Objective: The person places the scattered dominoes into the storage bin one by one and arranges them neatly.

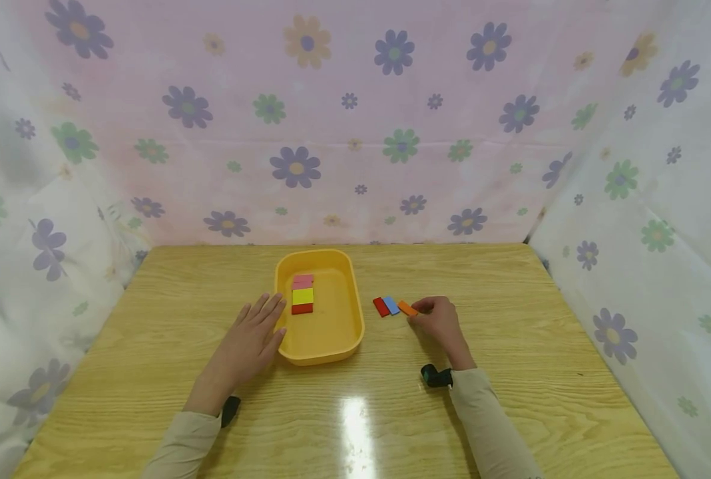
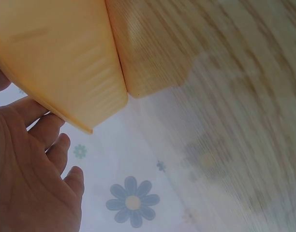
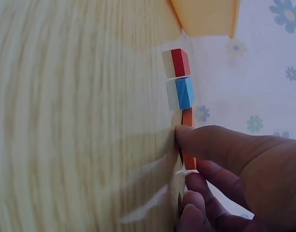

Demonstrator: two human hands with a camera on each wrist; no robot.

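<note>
Head view: right hand (image 1: 442, 322) pinches orange block (image 1: 407, 308) right of tray (image 1: 330, 349); left hand (image 1: 253, 342) spread flat at tray's left rim; next, likely lift into tray

- Blue block (image 1: 391, 305) and red block (image 1: 381, 307) crowd the left of the right hand's (image 1: 441, 324) fingertips.
- Yellow tray (image 1: 349, 332) wall blocks the left hand's (image 1: 247, 346) fingers on their right.
- Bare table (image 1: 511, 319) right of the fingers.

Wooden worktop (image 1: 511, 399), light grain, glossy, with a bright glare patch near its front edge. Floral fabric backdrop (image 1: 343, 133) encloses it on three sides: pinkish at the rear, white on both flanks, printed with purple, green and orange flowers. The fabric hangs down to the worktop's edges.
</note>
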